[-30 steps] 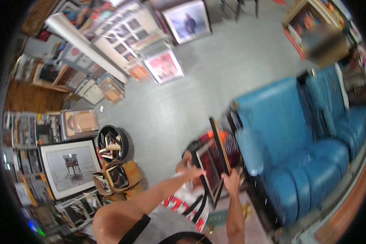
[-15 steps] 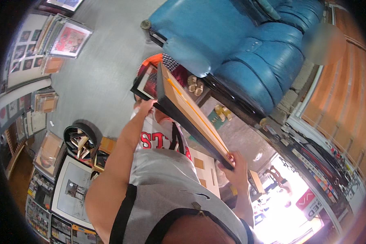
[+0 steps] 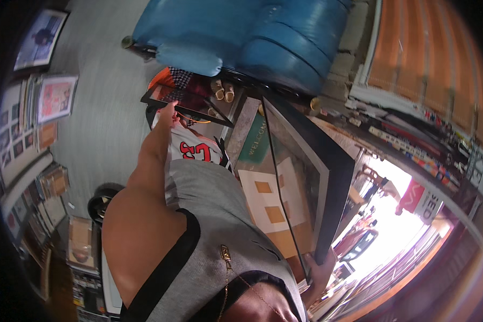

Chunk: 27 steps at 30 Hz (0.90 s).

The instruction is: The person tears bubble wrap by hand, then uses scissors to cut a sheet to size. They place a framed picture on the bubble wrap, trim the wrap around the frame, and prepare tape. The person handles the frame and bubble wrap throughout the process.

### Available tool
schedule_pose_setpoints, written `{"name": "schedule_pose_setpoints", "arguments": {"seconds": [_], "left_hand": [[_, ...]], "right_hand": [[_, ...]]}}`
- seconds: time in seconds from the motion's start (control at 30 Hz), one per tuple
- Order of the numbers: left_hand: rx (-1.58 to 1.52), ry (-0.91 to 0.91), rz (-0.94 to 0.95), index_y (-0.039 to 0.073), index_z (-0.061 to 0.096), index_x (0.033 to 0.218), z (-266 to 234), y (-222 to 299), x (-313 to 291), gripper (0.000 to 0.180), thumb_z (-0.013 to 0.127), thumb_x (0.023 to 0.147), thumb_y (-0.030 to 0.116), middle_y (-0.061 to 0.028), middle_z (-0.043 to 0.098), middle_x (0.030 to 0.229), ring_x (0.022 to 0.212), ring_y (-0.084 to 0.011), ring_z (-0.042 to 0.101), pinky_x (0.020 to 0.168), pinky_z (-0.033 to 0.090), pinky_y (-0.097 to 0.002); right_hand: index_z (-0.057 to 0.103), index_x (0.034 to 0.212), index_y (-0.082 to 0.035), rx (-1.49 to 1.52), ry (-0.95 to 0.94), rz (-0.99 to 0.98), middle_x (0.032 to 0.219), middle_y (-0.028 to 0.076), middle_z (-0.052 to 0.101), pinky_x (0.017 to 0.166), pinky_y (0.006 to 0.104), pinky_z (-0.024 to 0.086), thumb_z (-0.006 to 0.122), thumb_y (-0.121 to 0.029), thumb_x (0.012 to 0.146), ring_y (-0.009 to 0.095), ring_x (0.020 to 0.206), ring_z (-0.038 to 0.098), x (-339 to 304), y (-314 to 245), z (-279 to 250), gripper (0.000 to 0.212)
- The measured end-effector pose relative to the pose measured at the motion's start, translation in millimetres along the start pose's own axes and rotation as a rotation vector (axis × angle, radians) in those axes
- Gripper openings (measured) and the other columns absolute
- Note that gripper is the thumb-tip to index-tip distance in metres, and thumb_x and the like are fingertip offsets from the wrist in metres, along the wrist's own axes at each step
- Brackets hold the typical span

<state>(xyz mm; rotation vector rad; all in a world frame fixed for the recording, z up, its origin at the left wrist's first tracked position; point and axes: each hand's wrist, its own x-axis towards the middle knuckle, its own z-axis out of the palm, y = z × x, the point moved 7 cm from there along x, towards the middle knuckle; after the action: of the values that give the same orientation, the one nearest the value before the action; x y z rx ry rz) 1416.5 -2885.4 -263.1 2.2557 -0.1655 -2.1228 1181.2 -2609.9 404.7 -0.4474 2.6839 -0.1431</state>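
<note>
My right hand (image 3: 321,270) is closed round the lower end of a large black picture frame (image 3: 335,196). This frame stands tilted at my right side, and its glazed inside lets the things behind show through. Out in front, my left arm is stretched forward, and the left hand (image 3: 169,114) grips a smaller, thin dark picture frame (image 3: 212,118) by its near edge. Its glass looks dark and reflective. The fingertips of the left hand are partly hidden. The two frames are apart from each other.
A blue leather sofa (image 3: 193,32) stands ahead, with gold shoes (image 3: 223,90) beside it. Mat boards with brown squares (image 3: 257,188) and a green doormat (image 3: 254,140) lie to the right. Prints (image 3: 58,99) line the left, with a black round bin (image 3: 99,204) nearer me.
The large frame has swung away from the left hand to my right side, now held by the right hand alone. The left hand keeps the smaller frame. My view has turned right.
</note>
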Motion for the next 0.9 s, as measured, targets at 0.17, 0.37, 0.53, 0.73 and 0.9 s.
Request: {"name": "schedule_pose_setpoints", "arguments": {"seconds": [0.17, 0.37, 0.53, 0.73, 0.9], "left_hand": [[-0.004, -0.037, 0.066, 0.003, 0.058, 0.082, 28.3, 39.5, 7.5, 0.037, 0.068, 0.079, 0.038, -0.0035, 0.047, 0.061, 0.048, -0.0122, 0.043, 0.049, 0.047, -0.0301], [0.032, -0.124, -0.022, 0.006, 0.056, 0.073, 62.4, 81.3, 19.5, 0.033, 0.071, 0.077, 0.035, -0.0020, 0.047, 0.057, 0.049, -0.0141, 0.044, 0.049, 0.048, -0.0312], [0.135, -0.116, 0.088, 0.008, 0.052, 0.074, 75.3, 107.9, 20.2, 0.034, 0.070, 0.078, 0.036, -0.0019, 0.044, 0.058, 0.048, -0.0145, 0.040, 0.055, 0.049, -0.0330], [0.201, -0.124, 0.141, 0.006, 0.052, 0.077, 87.1, 123.3, 10.8, 0.036, 0.067, 0.081, 0.039, -0.0008, 0.047, 0.063, 0.052, -0.0135, 0.041, 0.060, 0.050, -0.0370], [0.266, -0.141, 0.199, 0.010, 0.052, 0.072, 94.4, 135.6, 28.9, 0.039, 0.061, 0.086, 0.045, -0.0003, 0.041, 0.059, 0.052, -0.0136, 0.040, 0.063, 0.049, -0.0381]], "right_hand": [[0.060, 0.094, -0.001, 0.192, 0.032, 0.184, 0.071, 0.004, 0.054, 0.063, 0.0292, 0.041, 0.073, -0.010, 0.062, 0.014, 0.065, 0.048, -33.5, 40.6, 25.1, 0.036], [0.062, 0.102, 0.000, 0.531, -0.046, 0.388, 0.078, -0.003, 0.055, 0.064, 0.0251, 0.039, 0.068, -0.004, 0.070, 0.009, 0.070, 0.047, -72.4, 87.5, 111.6, 0.033], [0.060, 0.108, 0.000, 0.689, -0.136, 0.625, 0.090, -0.001, 0.062, 0.074, 0.0245, 0.042, 0.070, -0.007, 0.075, 0.009, 0.082, 0.054, -112.3, 117.6, 210.2, 0.035], [0.061, 0.097, -0.001, 0.705, -0.166, 0.712, 0.080, -0.001, 0.060, 0.068, 0.0244, 0.040, 0.072, -0.018, 0.077, 0.009, 0.074, 0.050, -159.6, 123.6, 309.8, 0.028], [0.062, 0.100, 0.000, 0.834, -0.135, 0.823, 0.087, 0.000, 0.064, 0.075, 0.0242, 0.041, 0.070, -0.016, 0.079, 0.009, 0.082, 0.054, -193.1, 122.0, 362.0, 0.028]]}}
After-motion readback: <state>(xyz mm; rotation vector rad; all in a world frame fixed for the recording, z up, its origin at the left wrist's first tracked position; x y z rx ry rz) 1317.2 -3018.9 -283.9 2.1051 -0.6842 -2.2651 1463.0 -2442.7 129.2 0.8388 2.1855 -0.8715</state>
